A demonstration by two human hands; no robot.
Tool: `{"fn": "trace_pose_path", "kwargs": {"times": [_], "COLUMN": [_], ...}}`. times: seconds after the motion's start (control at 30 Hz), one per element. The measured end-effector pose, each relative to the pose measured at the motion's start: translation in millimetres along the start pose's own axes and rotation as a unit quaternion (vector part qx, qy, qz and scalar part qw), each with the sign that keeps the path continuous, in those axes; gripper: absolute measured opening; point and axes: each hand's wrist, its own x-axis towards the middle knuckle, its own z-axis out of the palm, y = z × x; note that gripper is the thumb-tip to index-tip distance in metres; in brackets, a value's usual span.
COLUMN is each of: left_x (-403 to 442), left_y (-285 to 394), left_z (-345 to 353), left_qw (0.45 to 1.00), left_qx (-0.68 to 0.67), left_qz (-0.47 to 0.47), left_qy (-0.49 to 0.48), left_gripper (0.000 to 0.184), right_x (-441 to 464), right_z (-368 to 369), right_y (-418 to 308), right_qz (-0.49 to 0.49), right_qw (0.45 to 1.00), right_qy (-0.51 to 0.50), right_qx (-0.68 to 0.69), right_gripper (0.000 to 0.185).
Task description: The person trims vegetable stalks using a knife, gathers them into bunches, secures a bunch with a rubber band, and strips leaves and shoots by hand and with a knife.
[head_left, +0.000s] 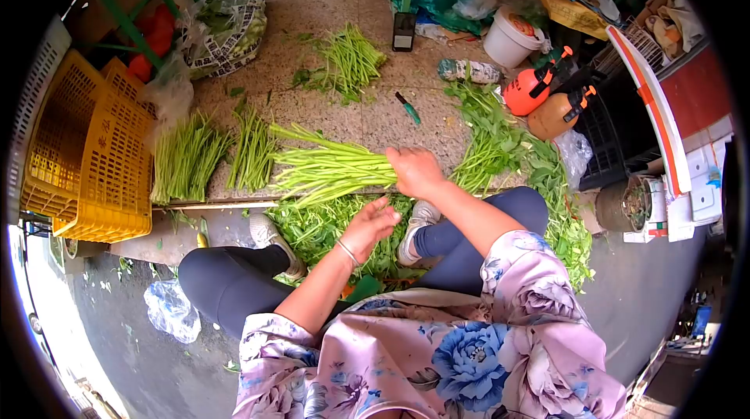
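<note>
My right hand (416, 171) is closed around one end of a bunch of long green vegetable stems (332, 165), which point left above the stone step. Just below it, my left hand (371, 228) is held with its fingers apart and nothing visible in them. Beneath both hands, a heap of green leaves (320, 228) lies between my shoes. Stripped stems stand in a thick bundle (187, 160) and a thinner bundle (251, 152) to the left. Farther back is a loose pile of stems (350, 60). A small green-handled knife (408, 108) lies on the step.
Yellow plastic crates (105, 153) stand at the left, near a patterned bag of greens (223, 28). Leafy stalks (496, 134) spread on the right beside an orange spray bottle (525, 91) and a white bucket (512, 38). A clear plastic bag (172, 310) lies at lower left.
</note>
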Motion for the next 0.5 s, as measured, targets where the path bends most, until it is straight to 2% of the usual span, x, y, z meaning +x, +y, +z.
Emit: {"fn": "trace_pose_path", "kwargs": {"times": [0.03,0.07,0.13,0.17,0.23,0.27,0.33,0.37,0.43,0.47,0.5], "left_x": [-13.2,-16.4,-16.2,-19.0,-11.0,-1.1,17.0,21.8,20.2,23.7,22.4], "left_y": [3.1,6.0,26.4,43.7,68.8,73.7,80.3,83.7,92.7,80.8,78.6], "left_z": [5.9,8.4,17.8,23.1,26.4,17.2,-4.7,-10.3,-12.9,-22.9,-22.9], "left_qw": [0.992,0.993,0.931,0.826,0.626,0.626,0.749,0.749,0.829,0.847,0.848], "left_qx": [0.111,0.11,0.329,0.491,0.65,0.65,0.637,0.636,0.527,0.496,0.495], "left_qz": [-0.012,-0.014,0.137,0.275,0.42,0.421,0.178,0.178,-0.013,0.035,0.031], "left_qy": [-0.051,-0.052,-0.081,-0.014,0.089,0.089,-0.047,-0.049,-0.186,-0.187,-0.188], "left_gripper": [0.053,0.053,0.06,0.071,0.076,0.076,0.085,0.085,0.084,0.067,0.067], "right_x": [-2.6,-5.5,-7.9,-8.1,-7.9,-7.0,-3.2,-1.2,5.1,9.8,12.9], "right_z": [-5.4,-10.0,-18.2,-21.8,-31.7,-30.1,-33.7,-35.9,-41.4,-44.9,-45.3], "right_y": [6.3,11.8,13.2,11.9,4.1,1.5,-6.4,-10.3,-16.4,-17.8,-17.5], "right_qz": [0.001,-0.059,-0.146,-0.147,-0.271,-0.314,-0.346,-0.376,-0.375,-0.397,-0.419], "right_qw": [1.0,0.997,0.981,0.981,0.957,0.939,0.927,0.914,0.914,0.901,0.888], "right_qy": [-0.001,0.001,-0.028,-0.028,-0.025,0.022,0.05,0.079,0.084,0.109,0.132], "right_qx": [0.0,-0.042,-0.121,-0.122,-0.105,-0.136,-0.134,-0.13,-0.13,-0.134,-0.136], "right_gripper": [0.034,0.033,0.026,0.026,0.02,0.015,0.012,0.011,0.01,0.009,0.009]}}
